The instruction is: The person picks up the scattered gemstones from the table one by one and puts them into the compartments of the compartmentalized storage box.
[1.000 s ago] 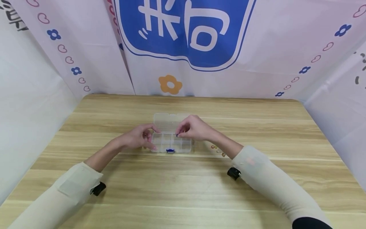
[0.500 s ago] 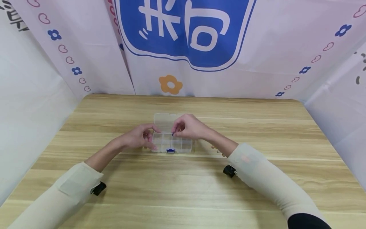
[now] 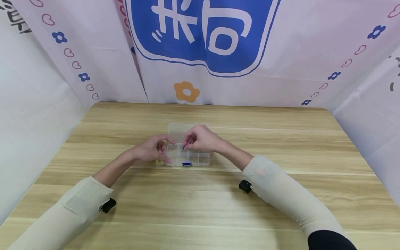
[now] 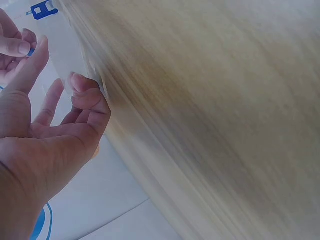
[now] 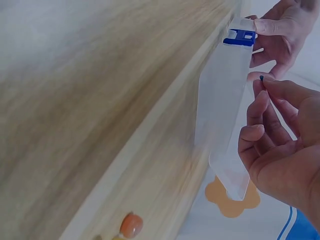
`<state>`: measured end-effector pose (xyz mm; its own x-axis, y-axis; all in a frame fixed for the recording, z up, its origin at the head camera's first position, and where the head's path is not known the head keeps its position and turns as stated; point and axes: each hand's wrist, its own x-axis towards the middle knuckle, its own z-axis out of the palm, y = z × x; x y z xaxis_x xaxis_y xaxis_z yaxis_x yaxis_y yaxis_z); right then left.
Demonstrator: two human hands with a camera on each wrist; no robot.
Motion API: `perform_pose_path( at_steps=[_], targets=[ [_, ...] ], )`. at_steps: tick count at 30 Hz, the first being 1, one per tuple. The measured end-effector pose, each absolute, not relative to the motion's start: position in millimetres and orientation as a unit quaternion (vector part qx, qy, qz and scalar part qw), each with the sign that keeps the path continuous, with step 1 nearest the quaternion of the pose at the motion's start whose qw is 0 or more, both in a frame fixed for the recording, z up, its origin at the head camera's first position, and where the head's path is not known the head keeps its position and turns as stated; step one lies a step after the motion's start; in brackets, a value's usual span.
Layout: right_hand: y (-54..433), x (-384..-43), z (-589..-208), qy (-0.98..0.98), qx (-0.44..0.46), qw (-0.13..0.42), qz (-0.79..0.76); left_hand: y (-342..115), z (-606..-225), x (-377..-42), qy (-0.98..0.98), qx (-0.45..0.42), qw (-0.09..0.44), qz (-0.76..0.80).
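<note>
A clear plastic compartment box (image 3: pixel 203 159) lies on the table, its see-through lid (image 3: pixel 177 129) folded open toward the back. A dark blue latch (image 3: pixel 186 164) sits at the middle of its front edge. My left hand (image 3: pixel 149 149) holds the box's left end, thumb at the front corner and index finger at the back. Above the back row of compartments, my right hand (image 3: pixel 203 139) pinches a tiny dark blue piece (image 5: pixel 261 78) between thumb and index finger. The piece is too small for its kind to be told. Its other fingers are loosely curled.
An orange-red bead-like piece (image 5: pixel 131 225) lies on the wooden table (image 3: pixel 200 208), right of the box. A yellowish bit beside it is cut off by the frame. A printed cloth backdrop (image 3: pixel 265 86) stands behind the table's far edge.
My right hand has moved left over the box with the tiny blue piece. Its forearm now covers the small loose pieces on the table. My left hand has stayed in place.
</note>
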<state>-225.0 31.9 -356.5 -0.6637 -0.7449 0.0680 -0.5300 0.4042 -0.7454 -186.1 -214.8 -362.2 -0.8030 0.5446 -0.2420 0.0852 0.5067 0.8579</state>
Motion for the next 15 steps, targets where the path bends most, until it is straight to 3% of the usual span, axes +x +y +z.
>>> perform_pose_path(
  at_steps=[15],
  targets=[
    [16.4,-225.2,-358.8,0.824,-0.393,0.14,-0.383,-215.0,-363.0,-188.1,0.829,0.189,0.252,0.462]
  ],
)
